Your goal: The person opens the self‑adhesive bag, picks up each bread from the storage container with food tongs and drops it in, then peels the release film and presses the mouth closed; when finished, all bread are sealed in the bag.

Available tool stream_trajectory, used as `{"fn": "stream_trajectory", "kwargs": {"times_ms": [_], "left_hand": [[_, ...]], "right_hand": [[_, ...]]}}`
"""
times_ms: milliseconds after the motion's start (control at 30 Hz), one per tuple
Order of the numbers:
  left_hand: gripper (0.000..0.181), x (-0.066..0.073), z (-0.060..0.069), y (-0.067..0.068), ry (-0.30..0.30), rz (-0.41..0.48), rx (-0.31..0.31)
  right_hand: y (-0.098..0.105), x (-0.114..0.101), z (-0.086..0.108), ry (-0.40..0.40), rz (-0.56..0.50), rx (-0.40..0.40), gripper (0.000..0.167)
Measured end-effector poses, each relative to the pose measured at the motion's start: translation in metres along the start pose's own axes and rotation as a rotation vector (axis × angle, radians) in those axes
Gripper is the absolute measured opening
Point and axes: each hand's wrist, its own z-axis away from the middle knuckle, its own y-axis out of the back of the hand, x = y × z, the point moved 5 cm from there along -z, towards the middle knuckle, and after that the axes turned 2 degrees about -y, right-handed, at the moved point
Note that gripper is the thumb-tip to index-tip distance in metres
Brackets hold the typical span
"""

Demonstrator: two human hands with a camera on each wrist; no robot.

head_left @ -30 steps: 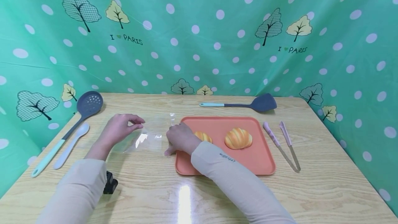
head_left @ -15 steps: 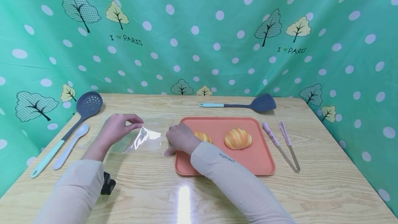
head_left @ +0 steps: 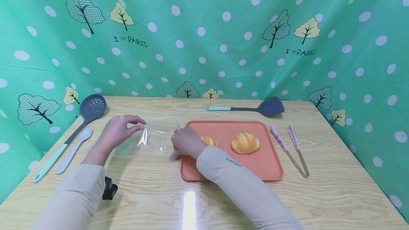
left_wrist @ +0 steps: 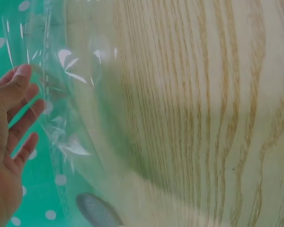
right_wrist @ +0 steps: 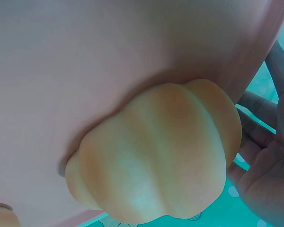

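Observation:
A clear plastic bag [head_left: 156, 139] lies on the wooden table, its left part lifted. My left hand [head_left: 119, 130] pinches its edge between thumb and fingers; the other fingers stand loosely spread in the left wrist view. My right hand [head_left: 186, 143] reaches across the left rim of the orange tray [head_left: 230, 169], by the bag's right edge. In the right wrist view, its thumb stands apart from the fingers and the fingertips are hidden. Under the wrist sits a striped bread roll [right_wrist: 151, 156], partly covered in the head view. Another bread roll [head_left: 245, 143] rests farther right on the tray.
A slotted skimmer [head_left: 92, 107] and a pale spoon [head_left: 73, 150] lie on the left. Behind the tray is a dark turner [head_left: 270, 106]. Tongs [head_left: 295, 152] lie to its right. A small black object [head_left: 109, 189] shows by the left sleeve. Green patterned cloth [head_left: 204, 38] surrounds the table.
The glare on the plastic bag has shifted as it flexes, and my left hand has edged slightly left. My right hand, the tray and the bread rolls stay in place.

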Motion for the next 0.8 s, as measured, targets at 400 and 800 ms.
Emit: {"fn": "stream_trajectory", "kwargs": {"times_ms": [400,800], "left_hand": [[0.014,0.0007,-0.0003,0.0045,0.041,-0.036,-0.008],[0.009,-0.0010,0.0017,0.0045,0.047,-0.015,-0.015]], "right_hand": [[-0.0004,-0.0003,-0.0004,0.004,-0.025,-0.003,0.046],[0.0019,0.0019,0.0049,0.017,-0.097,0.008,0.049]]}}
